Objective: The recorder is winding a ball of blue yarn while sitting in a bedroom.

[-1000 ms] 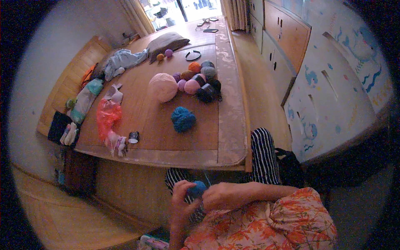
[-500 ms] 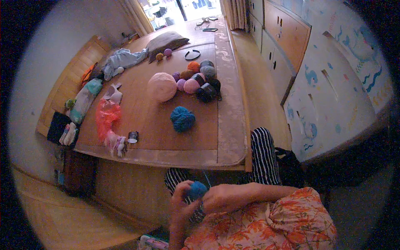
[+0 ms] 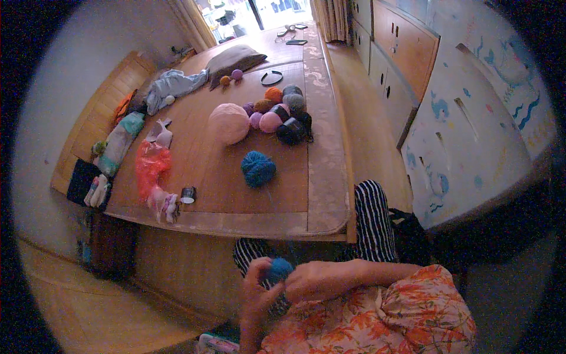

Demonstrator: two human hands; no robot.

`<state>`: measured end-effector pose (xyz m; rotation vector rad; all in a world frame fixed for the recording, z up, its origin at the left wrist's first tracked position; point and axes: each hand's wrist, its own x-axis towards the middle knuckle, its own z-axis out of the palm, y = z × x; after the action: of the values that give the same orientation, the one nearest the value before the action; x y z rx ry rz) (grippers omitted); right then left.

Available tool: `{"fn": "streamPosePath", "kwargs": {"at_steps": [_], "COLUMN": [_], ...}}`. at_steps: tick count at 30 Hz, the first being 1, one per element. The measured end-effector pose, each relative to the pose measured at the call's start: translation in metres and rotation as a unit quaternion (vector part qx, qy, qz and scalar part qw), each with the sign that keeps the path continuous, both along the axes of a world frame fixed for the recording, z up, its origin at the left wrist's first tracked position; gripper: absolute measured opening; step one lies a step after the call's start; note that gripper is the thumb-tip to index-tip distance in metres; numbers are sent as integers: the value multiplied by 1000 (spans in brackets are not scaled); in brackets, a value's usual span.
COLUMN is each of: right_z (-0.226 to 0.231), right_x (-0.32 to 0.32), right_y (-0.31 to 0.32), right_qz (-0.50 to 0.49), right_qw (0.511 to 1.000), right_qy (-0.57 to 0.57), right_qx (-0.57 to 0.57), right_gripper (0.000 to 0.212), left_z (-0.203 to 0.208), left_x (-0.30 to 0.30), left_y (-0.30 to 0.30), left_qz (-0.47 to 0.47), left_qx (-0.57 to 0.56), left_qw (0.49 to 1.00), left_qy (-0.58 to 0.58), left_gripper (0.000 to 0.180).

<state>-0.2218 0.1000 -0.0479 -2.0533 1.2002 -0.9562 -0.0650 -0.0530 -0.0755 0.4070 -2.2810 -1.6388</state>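
A small ball of blue yarn (image 3: 279, 269) is in my left hand (image 3: 257, 286), whose fingers curl round its left side above my lap. My right hand (image 3: 305, 281) is closed against the ball's right side, its fingertips mostly hidden. A thin blue strand, faint in the head view, rises near my right fingers toward the bed's edge. On the bed mat lies a larger blue skein of yarn (image 3: 258, 169), directly ahead of my hands.
Beyond the skein sit a big pink yarn ball (image 3: 229, 123) and a cluster of smaller balls, among them a black one (image 3: 290, 131). A red plastic bag (image 3: 153, 167) and a small dark cup-like container (image 3: 188, 194) lie left. White cabinets (image 3: 466, 141) line the right.
My hands have shifted only slightly round the ball. The strand, plain before near my right fingers, is now fainter. The yarn on the bed stays in place.
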Motion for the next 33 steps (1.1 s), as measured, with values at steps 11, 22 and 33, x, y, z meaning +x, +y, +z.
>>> {"fn": "streamPosePath", "kwargs": {"at_steps": [11,22,33], "right_z": [-30,-31,-1], "right_x": [-3,-18,-12], "right_y": [1,-11,-4], "right_qz": [-98,-243,-116], "right_qw": [995,966,985], "right_qy": [4,-65,-85], "right_qx": [11,-67,-99], "right_gripper": [11,9,9], "left_z": [22,15,14], "left_x": [2,2,1], "left_y": [12,18,5], "left_qz": [53,-146,-70], "left_qx": [200,176,2], "left_qw": [977,972,997], "left_qy": [53,53,-40], "left_gripper": [56,51,52]}}
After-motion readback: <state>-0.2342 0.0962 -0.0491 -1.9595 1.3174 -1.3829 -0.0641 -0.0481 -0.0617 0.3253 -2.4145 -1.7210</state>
